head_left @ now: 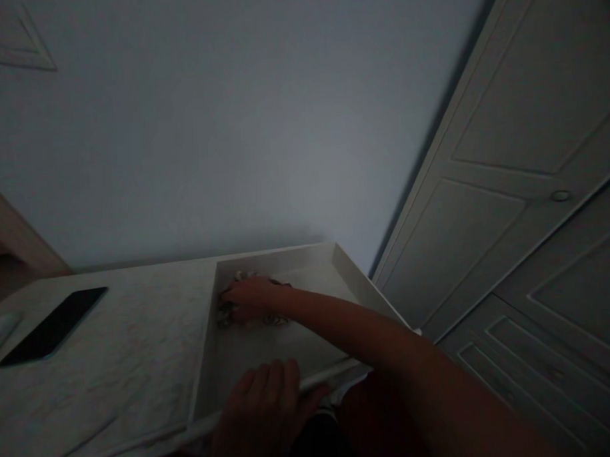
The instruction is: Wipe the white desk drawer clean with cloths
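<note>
A shallow white drawer (351, 267) with low walls lies at the front right of the pale tabletop. My left hand (265, 396) is closed over its near rim, fingers on the inside and thumb below the edge. Stretched across the drawer from the right, my right arm brings my right hand (247, 297) down into the far left corner. Around that hand lie crumpled, light and dark patterned things (225, 316), which look like bunched cloth. The fingers appear curled into them, but the dim light and the hand itself hide what they hold.
On the tabletop (139, 341) to the left lies a dark flat tablet (53, 327), with a pale object (1, 329) beside it. A thin cable (77, 446) runs near the front edge. A blue-grey wall stands behind, and a panelled wardrobe (485, 222) rises at right.
</note>
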Action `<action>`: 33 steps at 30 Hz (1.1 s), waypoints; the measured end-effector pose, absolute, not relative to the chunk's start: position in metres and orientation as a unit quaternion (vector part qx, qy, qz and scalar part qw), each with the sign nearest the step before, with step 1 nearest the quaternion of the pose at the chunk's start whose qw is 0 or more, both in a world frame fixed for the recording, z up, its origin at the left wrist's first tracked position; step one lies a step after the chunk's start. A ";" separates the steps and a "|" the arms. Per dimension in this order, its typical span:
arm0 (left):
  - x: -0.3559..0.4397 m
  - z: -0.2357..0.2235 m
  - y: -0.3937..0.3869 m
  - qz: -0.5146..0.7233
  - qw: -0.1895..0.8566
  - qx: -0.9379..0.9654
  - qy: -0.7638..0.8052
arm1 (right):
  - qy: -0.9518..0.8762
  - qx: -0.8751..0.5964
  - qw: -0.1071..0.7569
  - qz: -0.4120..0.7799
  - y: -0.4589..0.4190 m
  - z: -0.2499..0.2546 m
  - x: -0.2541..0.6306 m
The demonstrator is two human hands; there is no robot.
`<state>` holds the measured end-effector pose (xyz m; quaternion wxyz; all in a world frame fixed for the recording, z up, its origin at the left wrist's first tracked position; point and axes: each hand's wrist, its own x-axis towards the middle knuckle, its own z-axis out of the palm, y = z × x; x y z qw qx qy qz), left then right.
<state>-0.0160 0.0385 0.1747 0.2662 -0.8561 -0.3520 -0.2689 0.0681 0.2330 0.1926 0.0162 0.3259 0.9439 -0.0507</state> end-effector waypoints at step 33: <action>-0.023 0.172 0.041 -0.197 0.171 -0.898 -0.354 | 0.629 0.563 -0.442 -0.302 0.120 0.307 0.341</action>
